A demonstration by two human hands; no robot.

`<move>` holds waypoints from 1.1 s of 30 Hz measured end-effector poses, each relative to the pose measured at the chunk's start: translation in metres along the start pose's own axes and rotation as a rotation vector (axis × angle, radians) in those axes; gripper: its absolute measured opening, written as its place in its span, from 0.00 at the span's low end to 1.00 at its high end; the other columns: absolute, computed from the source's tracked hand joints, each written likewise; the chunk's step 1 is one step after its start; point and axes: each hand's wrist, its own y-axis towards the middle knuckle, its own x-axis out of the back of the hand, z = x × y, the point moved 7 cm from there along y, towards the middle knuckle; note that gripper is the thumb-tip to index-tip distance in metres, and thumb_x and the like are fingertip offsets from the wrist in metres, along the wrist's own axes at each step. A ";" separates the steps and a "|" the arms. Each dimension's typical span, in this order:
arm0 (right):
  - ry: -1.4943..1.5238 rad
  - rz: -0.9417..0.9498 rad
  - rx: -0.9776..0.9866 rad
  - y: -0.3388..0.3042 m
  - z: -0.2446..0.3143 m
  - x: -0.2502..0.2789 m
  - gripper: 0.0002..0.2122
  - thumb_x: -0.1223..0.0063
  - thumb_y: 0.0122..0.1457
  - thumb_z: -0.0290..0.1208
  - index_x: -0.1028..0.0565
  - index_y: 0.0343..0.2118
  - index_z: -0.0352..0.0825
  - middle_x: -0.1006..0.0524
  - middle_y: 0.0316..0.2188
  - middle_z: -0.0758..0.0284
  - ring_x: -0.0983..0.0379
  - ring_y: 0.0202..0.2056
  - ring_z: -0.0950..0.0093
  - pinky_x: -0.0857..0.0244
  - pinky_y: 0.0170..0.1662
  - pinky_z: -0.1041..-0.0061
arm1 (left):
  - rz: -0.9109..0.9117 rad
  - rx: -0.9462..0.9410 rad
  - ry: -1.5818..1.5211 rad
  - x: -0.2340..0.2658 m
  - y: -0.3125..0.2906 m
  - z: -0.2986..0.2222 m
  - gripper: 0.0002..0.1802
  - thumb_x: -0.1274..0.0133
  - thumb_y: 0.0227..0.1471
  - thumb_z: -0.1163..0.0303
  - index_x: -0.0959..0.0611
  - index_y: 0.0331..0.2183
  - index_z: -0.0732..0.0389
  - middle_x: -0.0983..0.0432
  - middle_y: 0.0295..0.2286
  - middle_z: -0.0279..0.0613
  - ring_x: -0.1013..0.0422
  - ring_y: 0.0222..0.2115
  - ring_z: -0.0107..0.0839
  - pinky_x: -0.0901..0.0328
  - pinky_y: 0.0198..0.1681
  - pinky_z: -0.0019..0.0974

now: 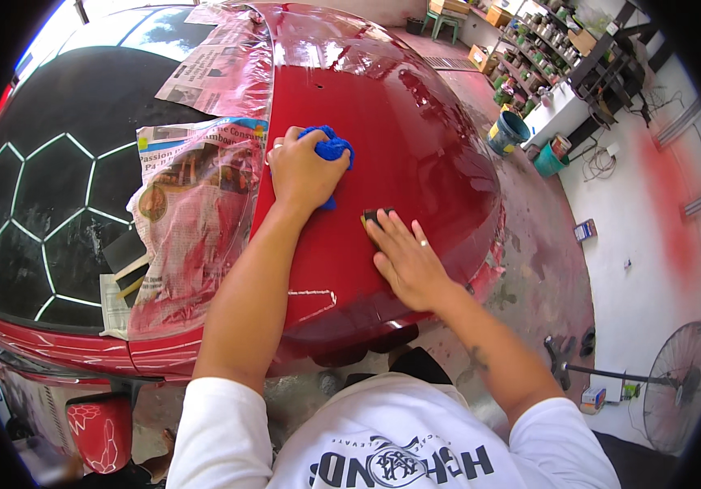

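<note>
My left hand (308, 167) is closed around a bunched blue cloth (334, 149) and presses it on the glossy red car hood (383, 114), close to the masked edge. Lower and to the right, my right hand (407, 261) lies on the same panel with its fingers extended. Under its fingertips is a small dark sanding block (376, 216) with a yellowish edge, mostly covered by the fingers. A white line of reflected light shows on the paint between my forearms.
Newspaper and plastic masking (195, 187) cover part of the dark windshield (57, 179) at left. Sandpaper pieces (128, 265) lie there. A red side mirror (99, 432) juts out below. At right stand buckets (509, 130), a cluttered shelf (538, 41) and a fan (680, 387).
</note>
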 end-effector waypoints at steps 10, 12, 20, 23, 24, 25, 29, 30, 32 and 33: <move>-0.009 0.028 -0.105 0.395 -0.177 0.005 0.32 0.79 0.81 0.56 0.49 0.81 0.45 0.55 0.83 0.58 0.63 0.82 0.56 0.67 0.79 0.36 | 0.087 -0.045 -0.012 -0.005 0.006 -0.003 0.16 0.24 0.42 0.58 0.09 0.34 0.54 0.19 0.44 0.48 0.25 0.48 0.51 0.35 0.55 0.54; -0.096 -0.047 -0.036 0.470 -0.198 0.019 0.30 0.76 0.80 0.52 0.39 0.75 0.39 0.44 0.79 0.55 0.51 0.79 0.53 0.57 0.75 0.31 | 0.094 -0.049 -0.024 -0.002 0.004 -0.005 0.17 0.24 0.42 0.59 0.09 0.34 0.53 0.19 0.44 0.47 0.25 0.47 0.50 0.35 0.54 0.54; 0.129 -0.120 -0.044 0.581 -0.281 0.018 0.32 0.72 0.80 0.56 0.39 0.78 0.42 0.42 0.79 0.61 0.54 0.80 0.57 0.59 0.80 0.51 | 0.118 -0.120 -0.017 -0.004 0.006 -0.008 0.17 0.22 0.37 0.63 0.11 0.32 0.52 0.19 0.45 0.46 0.25 0.48 0.50 0.34 0.53 0.54; 0.087 -0.060 -0.080 0.511 -0.233 0.010 0.33 0.72 0.79 0.58 0.42 0.79 0.44 0.45 0.80 0.62 0.54 0.80 0.57 0.61 0.79 0.41 | 0.096 -0.092 0.002 0.001 0.006 -0.005 0.16 0.24 0.38 0.68 0.12 0.32 0.56 0.20 0.44 0.50 0.25 0.47 0.53 0.32 0.53 0.55; 0.063 -0.067 -0.086 0.481 -0.216 0.010 0.33 0.72 0.79 0.58 0.43 0.79 0.45 0.47 0.81 0.62 0.54 0.80 0.57 0.61 0.78 0.37 | 0.088 -0.072 0.007 0.001 0.005 -0.001 0.15 0.25 0.39 0.69 0.12 0.32 0.57 0.21 0.44 0.51 0.25 0.48 0.54 0.31 0.54 0.54; 0.045 -0.088 -0.075 0.447 -0.204 0.009 0.33 0.73 0.79 0.58 0.44 0.79 0.46 0.48 0.81 0.61 0.54 0.80 0.56 0.60 0.78 0.36 | 0.075 -0.064 -0.023 0.001 0.005 0.001 0.15 0.25 0.39 0.69 0.11 0.33 0.57 0.21 0.45 0.51 0.25 0.48 0.54 0.31 0.54 0.54; 0.000 -0.140 -0.006 0.276 -0.147 -0.003 0.30 0.70 0.80 0.54 0.42 0.78 0.43 0.46 0.80 0.55 0.53 0.80 0.53 0.58 0.78 0.38 | 0.039 -0.068 0.017 -0.009 0.004 0.001 0.16 0.27 0.41 0.62 0.10 0.35 0.54 0.19 0.45 0.47 0.25 0.48 0.53 0.32 0.53 0.56; -0.017 -0.149 0.010 0.231 -0.130 -0.005 0.29 0.69 0.81 0.51 0.42 0.78 0.42 0.45 0.80 0.54 0.53 0.80 0.53 0.57 0.78 0.40 | 0.034 -0.064 0.020 -0.010 0.004 0.003 0.16 0.27 0.42 0.61 0.09 0.35 0.54 0.19 0.46 0.47 0.24 0.49 0.53 0.32 0.53 0.56; 0.019 -0.118 0.035 0.141 -0.084 0.001 0.28 0.65 0.81 0.46 0.40 0.77 0.38 0.43 0.78 0.53 0.51 0.79 0.51 0.56 0.78 0.43 | 0.030 -0.071 0.046 -0.010 0.005 0.003 0.18 0.26 0.42 0.59 0.09 0.37 0.54 0.19 0.47 0.47 0.24 0.49 0.53 0.31 0.54 0.56; 0.020 -0.101 0.042 0.099 -0.064 0.002 0.28 0.63 0.80 0.45 0.40 0.76 0.37 0.43 0.78 0.52 0.51 0.79 0.51 0.56 0.78 0.43 | 0.030 -0.074 0.067 -0.007 0.005 0.003 0.19 0.26 0.43 0.58 0.09 0.37 0.55 0.19 0.47 0.48 0.24 0.50 0.53 0.30 0.55 0.56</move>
